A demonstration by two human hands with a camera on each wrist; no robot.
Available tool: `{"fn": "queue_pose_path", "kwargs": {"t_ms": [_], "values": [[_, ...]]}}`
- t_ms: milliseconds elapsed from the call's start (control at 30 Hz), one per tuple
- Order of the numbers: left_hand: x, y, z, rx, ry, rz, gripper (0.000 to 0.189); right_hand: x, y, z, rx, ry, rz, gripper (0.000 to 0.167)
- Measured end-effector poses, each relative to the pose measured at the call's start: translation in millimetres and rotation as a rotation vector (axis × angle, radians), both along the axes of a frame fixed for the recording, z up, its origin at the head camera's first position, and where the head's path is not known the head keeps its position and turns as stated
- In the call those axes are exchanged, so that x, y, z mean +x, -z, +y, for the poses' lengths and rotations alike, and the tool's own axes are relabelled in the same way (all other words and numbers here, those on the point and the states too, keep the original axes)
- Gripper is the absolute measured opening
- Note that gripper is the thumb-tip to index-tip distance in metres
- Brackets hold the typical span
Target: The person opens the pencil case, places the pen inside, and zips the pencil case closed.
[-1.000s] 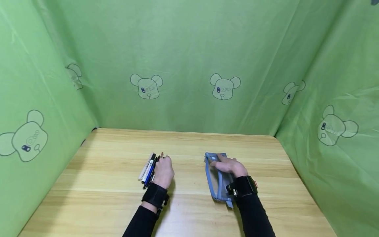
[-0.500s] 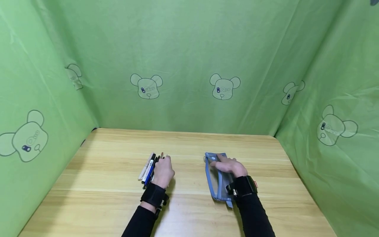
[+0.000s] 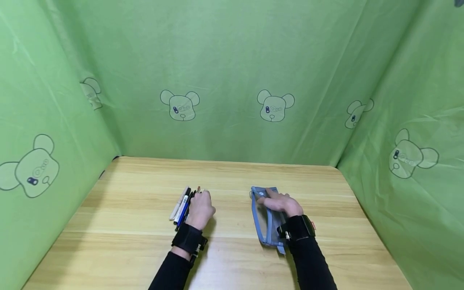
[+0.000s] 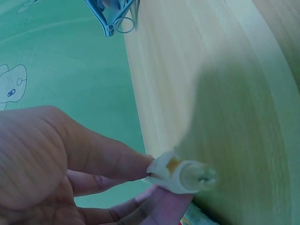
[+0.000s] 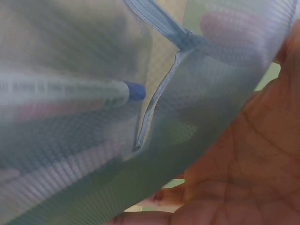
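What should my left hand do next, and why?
Perhaps lift the white pen-like item toward the blue pouch: your left hand pinches it, your right hand holds the pouch, and a blue-ended pen shows through its mesh.

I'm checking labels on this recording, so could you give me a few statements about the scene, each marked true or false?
1. Several pens lie beside the left hand. True.
2. The left hand is empty. False: it pinches a white pen.
3. The right hand holds a blue mesh pencil case. True.
4. The table is solid black. False: it has a light wood grain.
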State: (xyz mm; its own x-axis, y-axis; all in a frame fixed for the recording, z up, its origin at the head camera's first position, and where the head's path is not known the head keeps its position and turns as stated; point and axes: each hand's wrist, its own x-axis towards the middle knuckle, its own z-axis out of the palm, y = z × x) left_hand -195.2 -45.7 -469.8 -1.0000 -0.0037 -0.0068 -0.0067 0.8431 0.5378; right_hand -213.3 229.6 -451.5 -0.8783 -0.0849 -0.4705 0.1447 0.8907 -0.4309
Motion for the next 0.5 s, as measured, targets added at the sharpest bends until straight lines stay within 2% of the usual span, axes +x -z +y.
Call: {"fn": "queue_pose_path", "kwargs": {"t_ms": [233,400,500], "values": [[-0.3,-0.4,0.8,0.037,0.011,-0.023,0.035,0.3,-1.4,-0.6,-0.003,-0.019,0.013,0.085],[-0.6,2.6,0.0,0.093,0.05,-0.002,0.017,0.5,-0.5,-0.4,0.0,-0.018,0.017,0.085],[-0.1,4.4,-1.0,0.114,0.091,0.048,0.034,0.4,-0.7,-0.8,0.0,-0.02,0.018,0.085]]}}
